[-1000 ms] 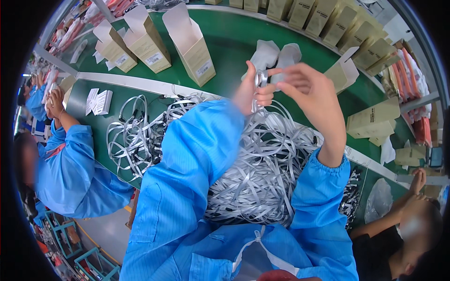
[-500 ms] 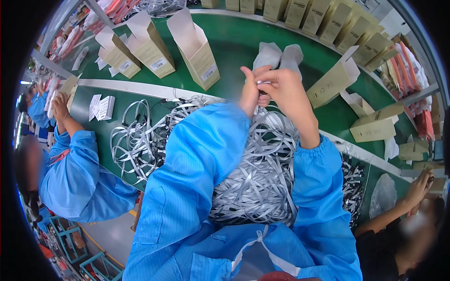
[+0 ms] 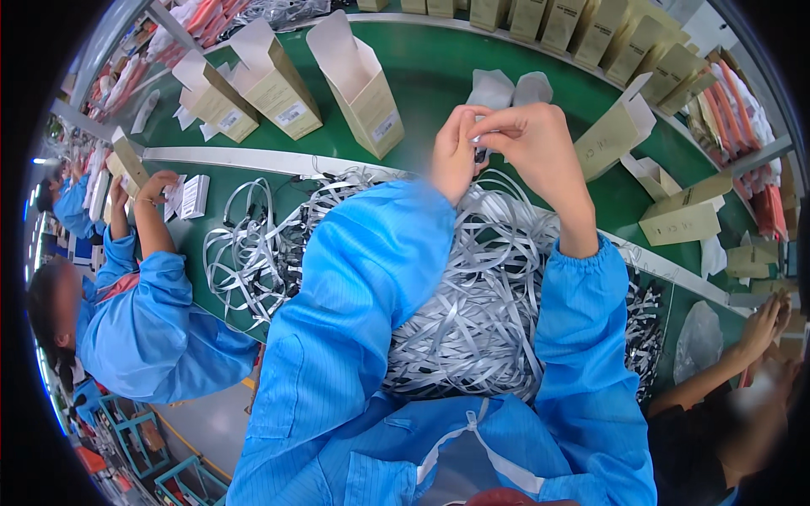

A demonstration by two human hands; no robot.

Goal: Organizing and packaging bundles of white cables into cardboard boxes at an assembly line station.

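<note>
My left hand (image 3: 454, 158) and my right hand (image 3: 540, 152) meet above the far edge of a heap of flat grey straps (image 3: 460, 337). Pinched between their fingertips is a small black-and-white piece (image 3: 480, 154), mostly covered by the fingers; whether it belongs to a strap I cannot tell. The straps have small black ends and spread into a looser tangle (image 3: 245, 261) on the left. Just beyond my fingers, two pale, translucent wrapped items (image 3: 492, 89) rest on the green table (image 3: 430, 84).
Open beige cartons stand far left (image 3: 371, 118) and right (image 3: 612, 139); closed ones (image 3: 561, 29) line the back. A white rail (image 3: 261, 158) crosses the table. A co-worker in blue (image 3: 160, 329) handles a carton on the left; another person's hands (image 3: 764, 325) show at right.
My left fingers have folded in around the small piece, and my right hand has shifted slightly right. The left co-worker's hand has reached to the white papers.
</note>
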